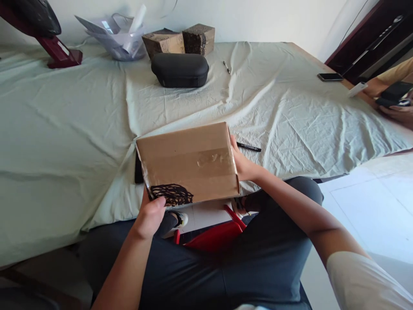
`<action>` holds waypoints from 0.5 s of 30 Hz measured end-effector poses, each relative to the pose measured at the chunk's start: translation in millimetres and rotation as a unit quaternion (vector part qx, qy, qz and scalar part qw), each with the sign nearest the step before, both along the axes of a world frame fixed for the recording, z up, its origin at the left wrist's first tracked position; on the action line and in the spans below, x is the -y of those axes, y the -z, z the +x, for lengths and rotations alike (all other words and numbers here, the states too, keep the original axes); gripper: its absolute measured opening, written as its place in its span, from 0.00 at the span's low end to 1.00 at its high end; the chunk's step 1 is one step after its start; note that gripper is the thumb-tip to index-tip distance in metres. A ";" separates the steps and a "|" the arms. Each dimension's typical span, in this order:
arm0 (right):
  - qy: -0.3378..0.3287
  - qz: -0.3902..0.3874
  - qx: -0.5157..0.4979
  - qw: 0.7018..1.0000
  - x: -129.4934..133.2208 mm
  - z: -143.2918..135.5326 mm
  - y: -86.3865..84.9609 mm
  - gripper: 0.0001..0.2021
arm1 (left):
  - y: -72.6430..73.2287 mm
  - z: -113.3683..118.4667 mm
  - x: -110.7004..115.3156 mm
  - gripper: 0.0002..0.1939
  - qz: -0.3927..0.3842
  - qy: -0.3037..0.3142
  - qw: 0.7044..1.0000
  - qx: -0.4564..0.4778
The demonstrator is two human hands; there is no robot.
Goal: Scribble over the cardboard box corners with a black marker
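A brown cardboard box [187,161] is held up in front of me at the table's near edge, tilted slightly. Clear tape crosses its face, and black scribbles cover its lower left corner. My left hand [151,214] grips that corner, thumb on the scribbled face and fingers hidden beneath. Against the right side of the box is my right hand [240,161], its fingers mostly hidden behind. A black marker pen [249,147] lies on the cloth just right of the box. Part of a dark flat object [138,170] shows behind the box's left edge.
On the cloth-covered table [80,129] stand a black zip case [180,70], two scribbled cardboard boxes [199,39], a clear plastic basket [118,41] and a dark red stand [64,54]. A pen [226,67] and phone [330,77] lie farther right. Another person's hands [400,113] hold a black device.
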State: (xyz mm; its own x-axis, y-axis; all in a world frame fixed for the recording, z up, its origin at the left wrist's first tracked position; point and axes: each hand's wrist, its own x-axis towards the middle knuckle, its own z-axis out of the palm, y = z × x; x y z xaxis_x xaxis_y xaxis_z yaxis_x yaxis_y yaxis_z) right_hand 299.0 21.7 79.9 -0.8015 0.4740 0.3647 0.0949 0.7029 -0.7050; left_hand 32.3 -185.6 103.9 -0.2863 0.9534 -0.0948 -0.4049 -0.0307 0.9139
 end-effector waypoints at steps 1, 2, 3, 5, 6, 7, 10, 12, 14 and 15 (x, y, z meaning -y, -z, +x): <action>-0.005 0.005 -0.003 1.000 0.8 -0.2 -0.2 0.73 | -6.4 4.3 -0.5 0.40 -0.005 -0.009 1.000 0.001; -0.005 0.007 -0.004 1.000 1.8 -0.3 -0.5 0.73 | -10.8 7.3 -0.9 0.40 -0.005 -0.021 1.000 0.005; -0.001 0.004 -0.002 1.000 2.9 -0.4 -0.8 0.74 | -13.3 9.3 -1.1 0.40 -0.002 -0.036 0.999 0.003; 0.012 -0.004 0.011 1.000 4.9 -0.7 -1.2 0.78 | -14.1 11.1 -0.7 0.40 0.004 -0.060 0.998 -0.005; 0.017 -0.009 0.015 1.000 5.7 -0.9 -1.2 0.81 | -13.3 11.3 -0.6 0.40 0.005 -0.071 0.997 -0.013; 0.020 -0.014 0.016 1.000 6.1 -1.2 -1.1 0.82 | -12.5 11.5 -0.8 0.40 0.007 -0.078 0.997 -0.021; 0.012 -0.026 -0.005 1.000 4.7 -2.0 0.2 0.82 | -12.0 11.0 -6.0 0.41 0.023 -0.078 0.996 -0.034; 0.008 -0.024 -0.015 1.000 2.0 -2.4 1.8 0.81 | -13.5 9.5 -12.6 0.42 0.040 -0.063 0.997 -0.026; 0.012 -0.015 -0.013 1.000 -1.1 -2.5 4.0 0.82 | -14.5 6.6 -18.9 0.44 0.050 -0.050 0.997 -0.017; 0.015 -0.010 -0.009 1.000 -2.3 -2.6 5.4 0.82 | -14.2 4.6 -21.0 0.44 0.052 -0.052 0.997 -0.020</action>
